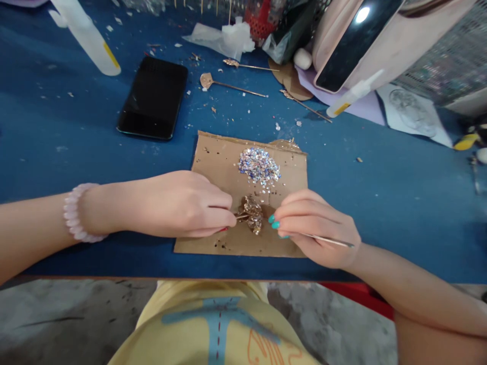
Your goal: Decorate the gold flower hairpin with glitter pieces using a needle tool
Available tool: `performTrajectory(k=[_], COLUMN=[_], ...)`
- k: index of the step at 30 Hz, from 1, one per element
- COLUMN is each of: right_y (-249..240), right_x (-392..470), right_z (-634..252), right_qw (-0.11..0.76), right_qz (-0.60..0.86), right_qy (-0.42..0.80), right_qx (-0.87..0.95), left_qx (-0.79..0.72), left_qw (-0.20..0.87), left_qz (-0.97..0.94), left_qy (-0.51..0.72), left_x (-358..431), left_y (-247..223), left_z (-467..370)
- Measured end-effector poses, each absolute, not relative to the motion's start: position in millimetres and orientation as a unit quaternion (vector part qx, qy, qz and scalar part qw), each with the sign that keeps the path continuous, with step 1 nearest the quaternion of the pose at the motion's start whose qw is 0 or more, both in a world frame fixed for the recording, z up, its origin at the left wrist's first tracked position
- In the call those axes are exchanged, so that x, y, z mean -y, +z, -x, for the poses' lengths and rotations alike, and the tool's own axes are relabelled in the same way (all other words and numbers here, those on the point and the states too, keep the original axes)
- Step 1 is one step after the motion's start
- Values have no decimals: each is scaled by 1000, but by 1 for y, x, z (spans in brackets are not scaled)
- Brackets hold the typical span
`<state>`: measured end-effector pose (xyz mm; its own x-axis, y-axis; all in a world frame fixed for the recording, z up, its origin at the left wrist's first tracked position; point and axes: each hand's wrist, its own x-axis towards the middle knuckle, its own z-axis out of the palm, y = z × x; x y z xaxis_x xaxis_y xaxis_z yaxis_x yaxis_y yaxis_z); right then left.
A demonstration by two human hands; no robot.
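My left hand (194,208) is closed in a pinch on the thin stem of a gold hairpin-like ornament. The ornament's head (253,214), decorated and shiny, is held over a piece of cardboard (213,157). Close by on the right, my right hand (315,225) is closed around a slender metal stick tool (329,240), whose working tip is hidden by the fingers. Its fingertips are just apart from the ornament. A pile of small glittering rhinestones (259,166) lies on the cardboard beyond both hands, with a few stones scattered toward the ornament.
A black phone (154,99) lies at the back left, near a white glue bottle (89,40). Long-stemmed ornaments (238,88) rest behind the cardboard. A second bottle (353,96) leans at right, before a pink case-like object (338,30). The blue table's front edge (125,277) is close to my body.
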<state>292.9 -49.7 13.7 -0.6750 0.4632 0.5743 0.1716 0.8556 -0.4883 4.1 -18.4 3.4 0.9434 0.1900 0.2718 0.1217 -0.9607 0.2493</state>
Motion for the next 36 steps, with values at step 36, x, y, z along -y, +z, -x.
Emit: performTrajectory(k=[36], right_y=[9], right_x=[47], right_z=[-292], right_qw=[366], right_qz=[196], right_qy=[223], right_qx=[882], left_qx=[-84], left_qw=[109], left_qz=[-981], left_qy=[137], left_x=[19], left_y=[6], left_z=[-4])
